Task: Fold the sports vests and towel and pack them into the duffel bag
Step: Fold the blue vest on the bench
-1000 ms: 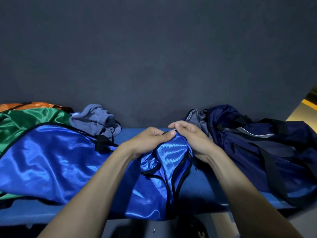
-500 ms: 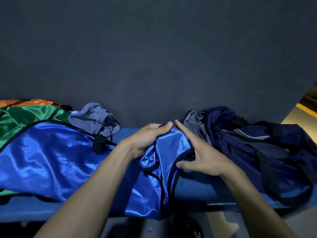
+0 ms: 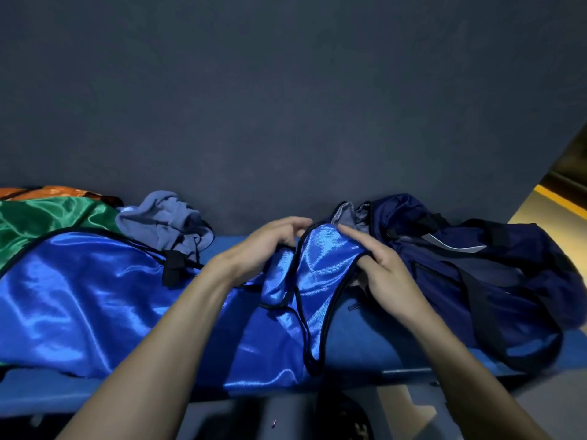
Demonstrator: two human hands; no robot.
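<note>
- On the blue bench (image 3: 365, 331), along its middle and left stretch, lies a shiny blue vest (image 3: 79, 296) with black piping, its body spread flat toward the left end and its shoulder straps bunched up near the middle.
- Left hand (image 3: 266, 246) sits at the bunched strap end, fingers curled down onto the satin with the thumb side toward the back edge; it grips a fold of the blue vest.
- Right hand (image 3: 381, 268) is just beside it on the right, index finger stretched along the top of the raised strap, the other fingers curled under the black-edged armhole, pinching the cloth between them.
- Between the two hands the strap stands up as a small peak, the black trim looping down toward the front edge of the bench.
- Under the blue vest at the left end a green vest (image 3: 38, 223) shows, and behind that an orange vest (image 3: 54, 192), close to the back edge.
- A crumpled grey towel (image 3: 168, 223) rests at the back edge, touching the blue vest's upper rim.
- At the right end sits the navy duffel bag (image 3: 476, 271), slumped, its mouth gaping toward the hands with grey lining visible and a black strap crossing its side.
- Behind everything rises a dark wall (image 3: 286, 106).
</note>
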